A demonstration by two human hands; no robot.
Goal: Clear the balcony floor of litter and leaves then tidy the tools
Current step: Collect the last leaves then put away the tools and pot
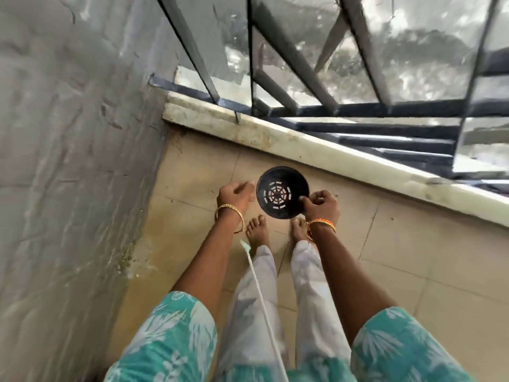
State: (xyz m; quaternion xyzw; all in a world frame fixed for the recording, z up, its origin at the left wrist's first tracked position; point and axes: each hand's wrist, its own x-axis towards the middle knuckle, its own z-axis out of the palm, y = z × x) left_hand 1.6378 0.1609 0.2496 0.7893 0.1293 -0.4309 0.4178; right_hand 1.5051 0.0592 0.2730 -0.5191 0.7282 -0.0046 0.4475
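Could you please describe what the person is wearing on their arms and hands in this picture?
Both arms are bare below short teal sleeves printed with pale leaf shapes. The left hand has thin gold bangles at its wrist. The right hand has a gold bangle with an orange thread band at its wrist. No rings can be made out; the fingers are slightly blurred.

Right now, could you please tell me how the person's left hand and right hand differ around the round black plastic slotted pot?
The right hand pinches the round black plastic slotted pot at its rim, while the left hand is loosely curled beside it, holding nothing. The left hand sits apart from the pot; the right hand touches it. The right wrist has an orange-threaded bangle, the left plain gold bangles. Both hover above the tiled floor.
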